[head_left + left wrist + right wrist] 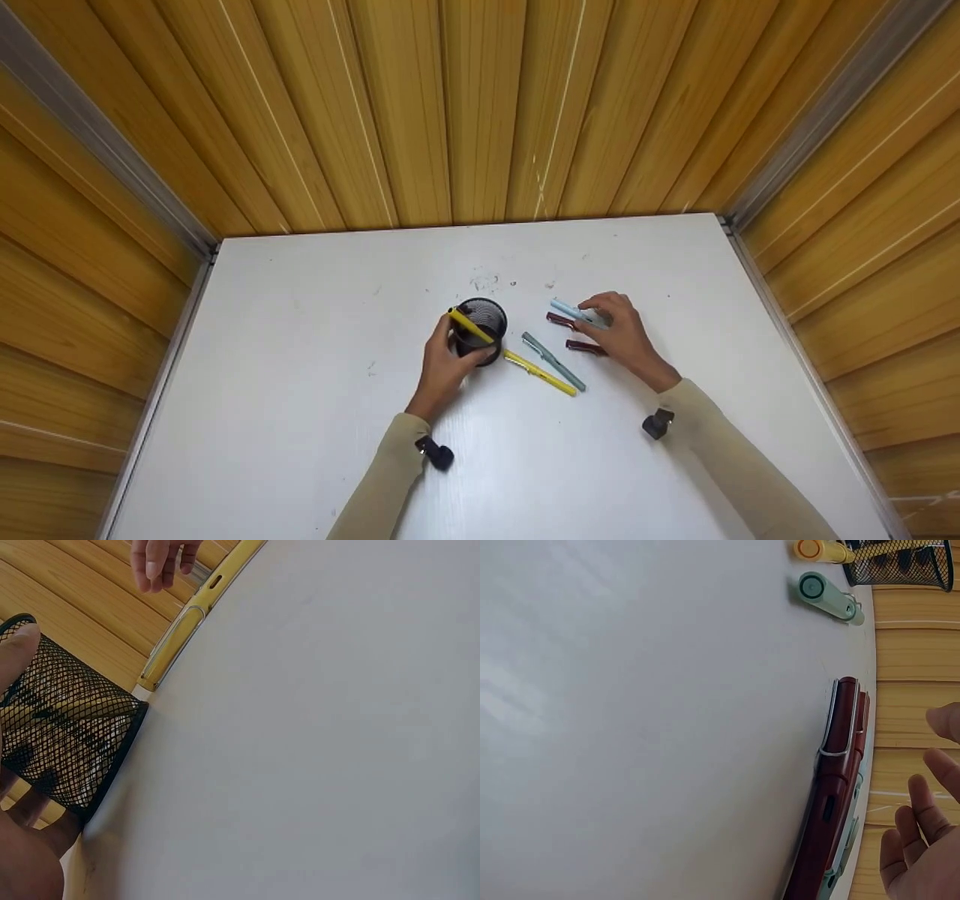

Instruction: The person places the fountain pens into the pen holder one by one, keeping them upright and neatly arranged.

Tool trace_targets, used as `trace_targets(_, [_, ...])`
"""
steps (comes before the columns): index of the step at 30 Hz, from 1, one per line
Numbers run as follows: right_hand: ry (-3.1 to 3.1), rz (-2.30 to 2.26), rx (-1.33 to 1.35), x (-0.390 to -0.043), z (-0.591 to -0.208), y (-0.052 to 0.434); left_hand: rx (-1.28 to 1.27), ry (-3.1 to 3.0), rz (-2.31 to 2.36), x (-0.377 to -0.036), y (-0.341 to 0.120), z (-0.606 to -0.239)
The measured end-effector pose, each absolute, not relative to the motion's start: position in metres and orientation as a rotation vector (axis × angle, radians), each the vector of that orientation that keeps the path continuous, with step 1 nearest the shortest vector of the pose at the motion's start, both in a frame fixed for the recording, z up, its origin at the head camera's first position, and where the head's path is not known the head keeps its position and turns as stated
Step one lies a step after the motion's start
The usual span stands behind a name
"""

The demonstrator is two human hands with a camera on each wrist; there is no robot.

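My left hand (441, 369) grips the black mesh pen holder (487, 307), its thumb and fingers round opposite sides. A yellow pen (471, 325) leans inside that holder, its dark end up at the rim. Over the pens at the right hovers my right hand (624, 335), fingers loosely bent; in the right wrist view nothing shows between thumb and fingers. Beneath and beside it lie a light blue pen (564, 307) and two dark red pens (832, 799), partly covered by the hand in the head view.
Between the hands, a grey-green pen (553, 361) and another yellow pen (544, 374) lie slanting on the white table (300, 390); that yellow pen's clip end is close to the holder's base. Wood-patterned walls (480, 112) rise behind the table and at both sides.
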State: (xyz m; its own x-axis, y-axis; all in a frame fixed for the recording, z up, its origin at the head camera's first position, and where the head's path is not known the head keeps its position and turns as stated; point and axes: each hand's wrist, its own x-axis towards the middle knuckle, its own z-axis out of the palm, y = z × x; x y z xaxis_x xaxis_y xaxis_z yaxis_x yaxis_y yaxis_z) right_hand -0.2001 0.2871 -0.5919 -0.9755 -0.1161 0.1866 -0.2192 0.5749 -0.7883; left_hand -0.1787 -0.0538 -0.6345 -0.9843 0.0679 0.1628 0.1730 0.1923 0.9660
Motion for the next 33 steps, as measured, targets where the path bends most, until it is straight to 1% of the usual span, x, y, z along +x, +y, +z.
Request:
trace_targets(13, [-2.712, 1.318, 0.246, -0.201, -0.599, 0.302, -0.243, -2.323, -1.954, -0.179, -0.053, -0.635])
trace_targets(22, [-2.699, 1.297, 0.274, -0.202, -0.604, 0.313, -0.248, -2.342, -1.945, -0.178, -0.054, -0.636])
trace_targets(33, [-2.728, 1.315, 0.204, -0.203, -0.610, 0.322, -0.248, -2.352, -1.949, -0.179, -0.055, -0.636])
